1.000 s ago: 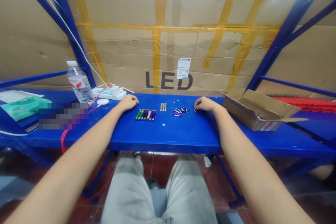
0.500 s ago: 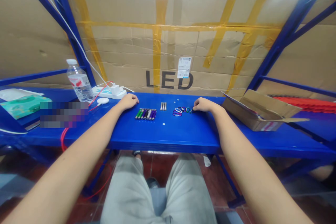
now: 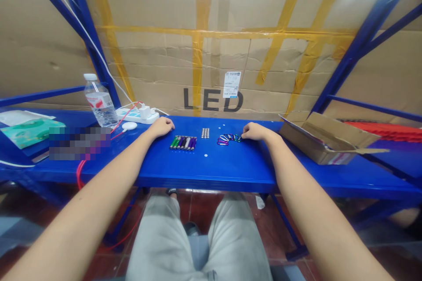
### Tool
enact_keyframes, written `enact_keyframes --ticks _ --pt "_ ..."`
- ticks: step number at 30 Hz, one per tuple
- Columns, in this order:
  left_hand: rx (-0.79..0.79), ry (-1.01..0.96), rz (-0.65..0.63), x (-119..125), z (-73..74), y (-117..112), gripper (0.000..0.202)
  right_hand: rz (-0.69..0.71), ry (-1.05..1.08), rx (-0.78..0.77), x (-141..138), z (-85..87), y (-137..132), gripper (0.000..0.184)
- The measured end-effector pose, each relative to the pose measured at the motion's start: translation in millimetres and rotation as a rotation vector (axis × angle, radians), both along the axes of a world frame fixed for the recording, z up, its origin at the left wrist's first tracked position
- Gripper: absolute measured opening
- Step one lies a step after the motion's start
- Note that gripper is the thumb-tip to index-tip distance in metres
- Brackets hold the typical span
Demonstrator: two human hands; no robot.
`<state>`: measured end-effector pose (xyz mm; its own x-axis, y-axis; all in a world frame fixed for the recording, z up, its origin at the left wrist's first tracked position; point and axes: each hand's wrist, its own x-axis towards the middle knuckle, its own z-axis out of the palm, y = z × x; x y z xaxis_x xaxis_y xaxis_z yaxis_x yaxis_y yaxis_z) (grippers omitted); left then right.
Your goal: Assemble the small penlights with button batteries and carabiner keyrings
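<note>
Looks like a workshop or stockroom: blue metal rack post point(image 3: 341, 70) upper right, glossy blue worktop point(image 3: 227, 167) center. Backdrop is a big tan cardboard panel point(image 3: 158, 66) printed "LED", white barcode label point(image 3: 232, 84); open brown cardboard carton point(image 3: 329, 154) at right.

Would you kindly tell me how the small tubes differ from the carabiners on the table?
The small tubes are straight, whereas the carabiners are loop-shaped. The small tubes lie side by side in a row; the carabiners fan out in a curve. The small tubes lie nearer the left hand, the carabiners nearer the right hand. Both groups are multicoloured and lie on the blue table.
</note>
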<state>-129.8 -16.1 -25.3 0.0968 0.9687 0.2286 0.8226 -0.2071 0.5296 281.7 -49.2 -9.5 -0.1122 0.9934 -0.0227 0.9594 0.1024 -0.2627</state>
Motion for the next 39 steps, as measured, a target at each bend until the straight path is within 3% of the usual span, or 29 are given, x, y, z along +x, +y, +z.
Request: enact_keyframes --ticks 24,32,39 --pt "0.016 0.001 0.01 0.1 -1.6 0.3 0.023 -0.008 -0.023 0.002 -2.4 -0.1 -1.5 0.016" --pt "0.018 0.007 0.003 -0.6 -3.1 2.2 0.025 -0.203 0.0 0.055 12.2 -7.0 11.6 0.028" --pt "0.011 0.01 -0.008 -2.4 -5.6 5.7 0.025 -0.221 0.048 0.09 22.1 -20.2 20.1 0.026"
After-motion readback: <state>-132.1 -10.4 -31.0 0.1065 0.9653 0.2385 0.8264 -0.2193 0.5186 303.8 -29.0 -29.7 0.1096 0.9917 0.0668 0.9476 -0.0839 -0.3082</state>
